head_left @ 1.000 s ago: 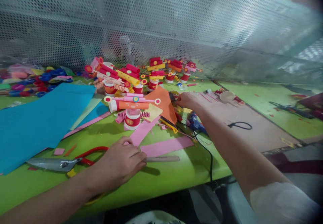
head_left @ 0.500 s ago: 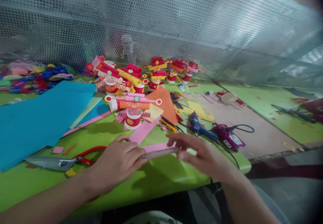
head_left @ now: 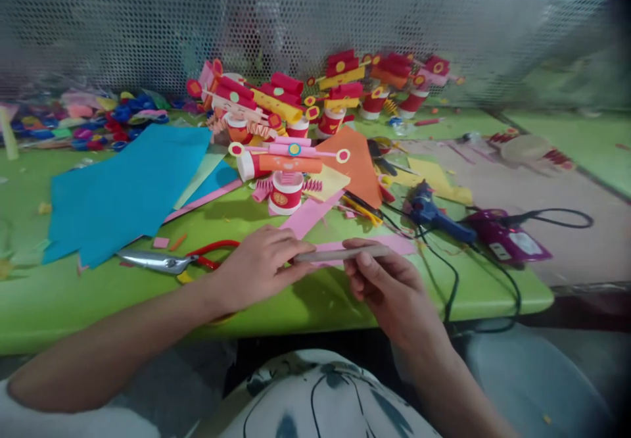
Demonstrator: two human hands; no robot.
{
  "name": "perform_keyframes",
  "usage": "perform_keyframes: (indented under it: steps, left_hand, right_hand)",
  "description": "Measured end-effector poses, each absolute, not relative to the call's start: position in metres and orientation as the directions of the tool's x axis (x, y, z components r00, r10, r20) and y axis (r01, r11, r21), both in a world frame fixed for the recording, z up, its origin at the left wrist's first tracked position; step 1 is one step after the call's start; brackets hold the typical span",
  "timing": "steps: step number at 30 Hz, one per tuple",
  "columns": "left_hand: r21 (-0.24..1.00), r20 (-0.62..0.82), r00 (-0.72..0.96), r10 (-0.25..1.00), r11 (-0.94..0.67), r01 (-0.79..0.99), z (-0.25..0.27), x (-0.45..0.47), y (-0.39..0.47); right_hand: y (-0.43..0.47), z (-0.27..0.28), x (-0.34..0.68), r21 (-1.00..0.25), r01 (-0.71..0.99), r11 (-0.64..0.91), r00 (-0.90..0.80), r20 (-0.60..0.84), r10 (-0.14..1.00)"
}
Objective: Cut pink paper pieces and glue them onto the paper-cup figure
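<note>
A thin grey-brown stick is held level above the table's near edge. My left hand closes on its left end. Towards the other end, my right hand pinches it between thumb and fingers, and the tip sticks out beyond. Just behind the stick lies a pink paper strip, partly covered by the hands. Another pink strip slants away towards a paper-and-cup figure with pink, orange and red parts. Left of my left hand rest red-handled scissors, blades pointing left.
Large blue sheets cover the left of the green table. Several finished figures stand at the back. On the right are a blue glue gun, a purple box and trailing cables. Behind rises a perforated metal screen.
My right hand has gone from loosely raised fingers at the stick's end to a pinch on it. More of the stick passes beyond those fingers. The camera view has shifted and levelled.
</note>
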State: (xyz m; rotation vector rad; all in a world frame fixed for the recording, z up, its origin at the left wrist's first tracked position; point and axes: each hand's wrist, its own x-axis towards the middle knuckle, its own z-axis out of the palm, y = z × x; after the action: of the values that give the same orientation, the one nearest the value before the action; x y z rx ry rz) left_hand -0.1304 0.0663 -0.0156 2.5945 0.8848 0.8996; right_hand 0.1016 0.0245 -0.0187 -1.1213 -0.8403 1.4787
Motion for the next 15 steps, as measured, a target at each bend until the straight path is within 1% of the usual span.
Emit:
perform_keyframes:
  steps: [6, 8, 12, 14, 15]
  left_hand:
    - [0.381, 0.470, 0.628, 0.620, -0.785, 0.489, -0.018, -0.129, 0.068]
    - [0.356, 0.474, 0.640, 0.605, -0.796, 0.489, -0.019, -0.129, 0.069]
    - [0.241, 0.486, 0.692, 0.534, -0.843, 0.481, -0.019, -0.128, 0.068]
    - [0.165, 0.513, 0.699, 0.498, -0.857, 0.489, -0.019, -0.128, 0.067]
    - [0.129, 0.524, 0.702, 0.482, -0.860, 0.494, -0.020, -0.128, 0.067]
  right_hand:
    - [0.022, -0.021, 0.101, -0.925, -0.325, -0.197, -0.021, -0.201, 0.979]
    - [0.022, -0.021, 0.098, -0.925, -0.323, -0.201, -0.061, -0.192, 0.980]
    - [0.018, -0.020, 0.087, -0.952, -0.268, -0.150, -0.179, -0.103, 0.978]
    - [0.017, -0.019, 0.084, -0.965, -0.235, -0.114, -0.166, -0.076, 0.983]
    - [0.017, -0.019, 0.084, -0.971, -0.220, -0.092, -0.130, -0.064, 0.989]
